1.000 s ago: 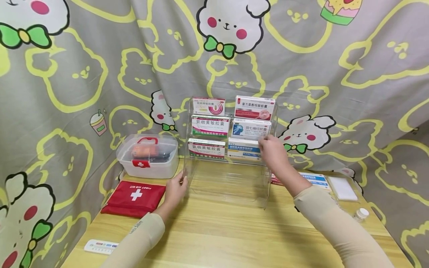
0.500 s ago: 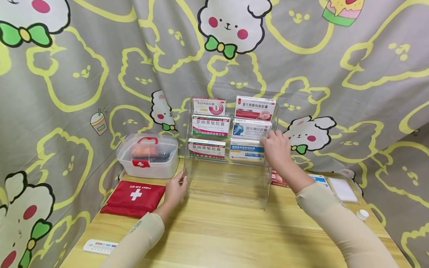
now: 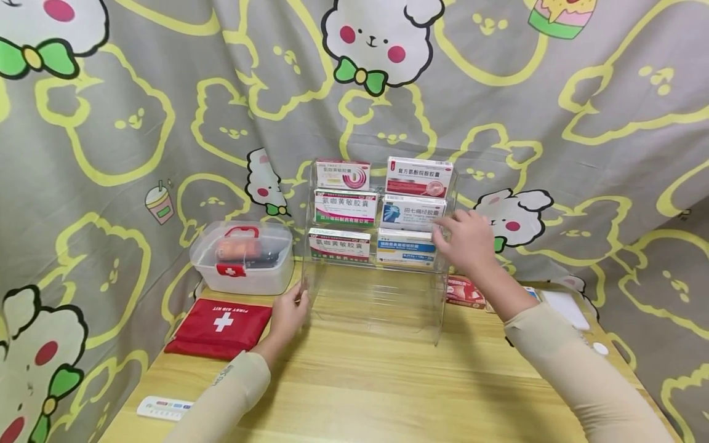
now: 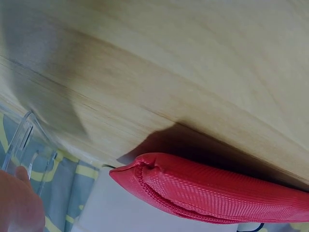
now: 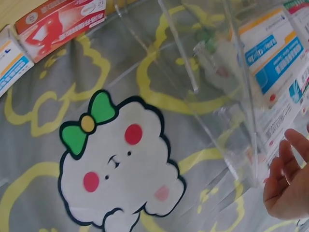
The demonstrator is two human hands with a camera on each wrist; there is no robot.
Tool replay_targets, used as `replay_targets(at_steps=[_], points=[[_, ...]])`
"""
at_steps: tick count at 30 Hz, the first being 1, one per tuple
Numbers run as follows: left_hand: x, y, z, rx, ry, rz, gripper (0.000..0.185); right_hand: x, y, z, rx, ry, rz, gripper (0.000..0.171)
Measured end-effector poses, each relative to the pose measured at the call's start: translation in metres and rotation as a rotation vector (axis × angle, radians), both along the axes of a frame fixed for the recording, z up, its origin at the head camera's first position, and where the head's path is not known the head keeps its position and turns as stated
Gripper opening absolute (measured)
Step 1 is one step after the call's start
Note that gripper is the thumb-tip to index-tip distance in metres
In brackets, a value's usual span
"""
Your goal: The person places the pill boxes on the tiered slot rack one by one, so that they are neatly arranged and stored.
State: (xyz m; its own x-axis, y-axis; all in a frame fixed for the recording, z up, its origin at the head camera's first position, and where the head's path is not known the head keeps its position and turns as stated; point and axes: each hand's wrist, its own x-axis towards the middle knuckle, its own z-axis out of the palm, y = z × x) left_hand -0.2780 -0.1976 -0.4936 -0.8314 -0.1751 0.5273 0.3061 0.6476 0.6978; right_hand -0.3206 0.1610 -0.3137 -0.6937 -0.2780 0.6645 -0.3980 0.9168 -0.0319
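Note:
A clear acrylic display stand (image 3: 373,301) holds medicine boxes in three tiers, two boxes per tier. My left hand (image 3: 290,312) grips the stand's left side panel low down; in the left wrist view the thumb (image 4: 23,175) lies by the clear edge. At the stand's right side is my right hand (image 3: 468,241), fingers loosely bent and holding nothing. Its fingertips are right at the right end of the middle-tier box with a blue picture (image 3: 412,212). Below that sits the blue, white and orange box (image 3: 407,249). In the right wrist view the fingers (image 5: 287,159) are beside the stand's edge.
Left of the stand are a clear-lidded plastic first-aid box (image 3: 244,264), a red first-aid pouch (image 3: 221,326) and a white thermometer-like strip (image 3: 163,407). Behind my right forearm lie a red box (image 3: 464,292), a white pad (image 3: 566,309) and a white-capped bottle (image 3: 600,349). A patterned curtain hangs behind.
My right hand has moved right and slightly up, off the lower right box, and its fingers have loosened. That box now sits straight in its tier. The left hand has stayed on the stand.

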Motion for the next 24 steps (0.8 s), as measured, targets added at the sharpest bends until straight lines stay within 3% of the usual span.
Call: replay_targets(at_steps=[4,8,18,24], points=[[0.000,0.000,0.000,0.001,0.002,0.007,0.029,-0.005,0.015,0.002,-0.089,0.201,0.034,0.028],[0.001,0.000,0.000,-0.004,0.005,0.010,0.030,-0.008,0.032,0.002,-0.146,0.231,-0.002,0.027],[0.001,0.002,0.001,-0.007,0.043,0.007,0.029,-0.006,0.071,0.000,-0.173,-0.081,-0.188,0.031],[0.002,0.001,0.002,0.002,0.025,0.004,0.029,-0.006,0.097,-0.013,-0.154,-0.233,-0.271,0.034]])
